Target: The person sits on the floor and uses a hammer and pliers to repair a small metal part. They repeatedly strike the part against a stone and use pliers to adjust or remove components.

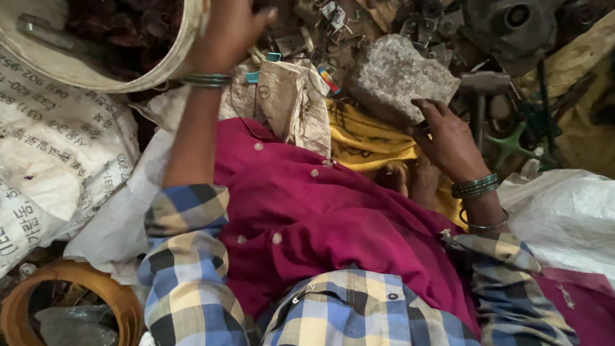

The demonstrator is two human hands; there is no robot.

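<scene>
Fingers of your left hand (pixel 227 32) curl over the rim of the white bucket (pixel 170 61), top left, gripping it. Your right hand (pixel 448 141) lies w/ fingers spread loosely on the grey stone (pixel 397 77), near a hammer (pixel 482 86). Stone sits on yellow cloth (pixel 365 141), just beyond your lap.

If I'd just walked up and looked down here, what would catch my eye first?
Probably the magenta cloth spread across the person's lap, mid-frame. Next, the rough grey stone at upper right, with the right hand resting on its edge. At upper left, the left hand reaches to the rim of a white bucket.
</scene>
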